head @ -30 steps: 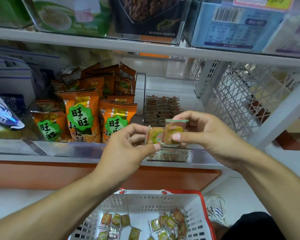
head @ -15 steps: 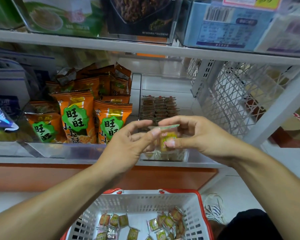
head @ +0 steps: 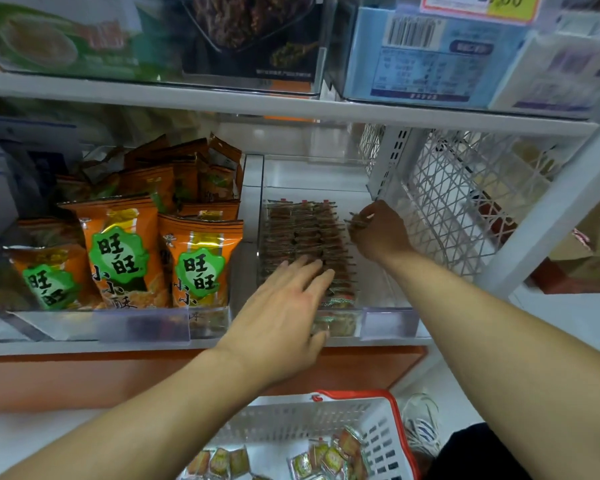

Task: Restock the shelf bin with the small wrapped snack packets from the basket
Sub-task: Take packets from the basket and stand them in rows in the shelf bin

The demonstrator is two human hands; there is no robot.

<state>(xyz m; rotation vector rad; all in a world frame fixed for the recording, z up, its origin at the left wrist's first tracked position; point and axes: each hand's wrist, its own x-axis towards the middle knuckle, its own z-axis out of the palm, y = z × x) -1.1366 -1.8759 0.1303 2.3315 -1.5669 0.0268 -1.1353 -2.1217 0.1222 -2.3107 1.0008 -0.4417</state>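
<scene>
A clear shelf bin (head: 388, 317) on the middle shelf holds rows of small wrapped snack packets (head: 302, 233) standing on edge. My right hand (head: 378, 233) is deep inside the bin on its right side and pinches a few snack packets (head: 357, 221) beside the rows. My left hand (head: 284, 306) reaches over the bin's front wall, its straight fingers lying on the front packets. Below, a white basket with a red rim (head: 326, 417) holds several loose packets (head: 326, 455).
Orange snack bags (head: 125, 251) fill the bin to the left. A white mesh shelf side panel (head: 465, 202) stands right of my right hand. The shelf above (head: 291, 105) carries boxed goods. A shoe (head: 420, 424) is on the floor by the basket.
Both hands held packets together in front of the bin. My right hand has carried them far into the bin, and my left hand has let go and dropped onto the front rows.
</scene>
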